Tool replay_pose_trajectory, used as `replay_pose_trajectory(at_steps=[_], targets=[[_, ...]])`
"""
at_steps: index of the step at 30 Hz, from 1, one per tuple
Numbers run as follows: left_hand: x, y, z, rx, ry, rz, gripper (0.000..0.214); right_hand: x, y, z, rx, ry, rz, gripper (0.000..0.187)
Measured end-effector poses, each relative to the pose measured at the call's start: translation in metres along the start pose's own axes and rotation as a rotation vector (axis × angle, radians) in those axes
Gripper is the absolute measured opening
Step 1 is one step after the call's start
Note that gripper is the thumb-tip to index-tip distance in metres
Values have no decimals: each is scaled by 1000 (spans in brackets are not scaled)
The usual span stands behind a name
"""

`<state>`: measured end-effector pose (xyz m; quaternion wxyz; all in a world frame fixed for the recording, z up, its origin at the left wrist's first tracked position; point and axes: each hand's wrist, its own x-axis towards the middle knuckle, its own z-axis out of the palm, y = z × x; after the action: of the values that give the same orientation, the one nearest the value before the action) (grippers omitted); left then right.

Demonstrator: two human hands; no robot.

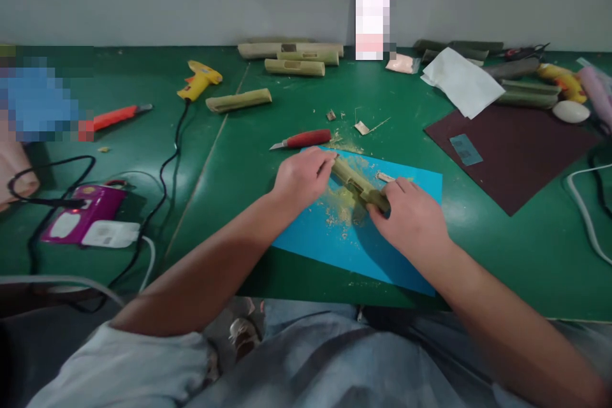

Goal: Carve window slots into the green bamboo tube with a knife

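A short piece of bamboo tube (354, 180) with a rectangular slot cut in its side lies slantwise between my hands, over a blue sheet (406, 268). My left hand (306, 173) is closed at its upper left end. Around the lower right end, the fingers of my right hand (414, 213) are wrapped, hiding part of it. Pale shavings and dust (342, 207) are scattered on the sheet below the tube. Just beyond my left hand lies a carving knife (306, 139) with a red handle, its blade pointing left.
Several cut bamboo pieces (294, 67) lie along the back. A yellow glue gun (198, 81) and a red utility knife (115, 118) are at left. Cables run from a purple power strip (108, 204). A dark brown sheet (511, 159) and white paper (461, 83) lie right.
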<state>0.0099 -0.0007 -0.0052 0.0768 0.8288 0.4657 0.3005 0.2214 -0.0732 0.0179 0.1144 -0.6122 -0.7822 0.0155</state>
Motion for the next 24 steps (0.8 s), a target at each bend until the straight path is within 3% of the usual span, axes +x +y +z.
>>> replay_pose_trajectory(at_steps=[4,6,10,15,20,24], targets=[[-4,12,4,-86,-178,163,26,0,0,2,0,0,-11,18],[-3,11,4,-71,-165,153,26,0,1,3,11,6,-1,19],[-1,6,2,29,-19,32,26,-1,-1,2,21,14,2,20],[-11,21,6,33,-199,240,28,-3,-2,2,18,15,-19,17],[0,2,0,29,-42,36,27,-1,-1,2,31,30,-3,19],[9,-7,-6,-181,2,-117,23,1,0,0,-3,26,7,20]])
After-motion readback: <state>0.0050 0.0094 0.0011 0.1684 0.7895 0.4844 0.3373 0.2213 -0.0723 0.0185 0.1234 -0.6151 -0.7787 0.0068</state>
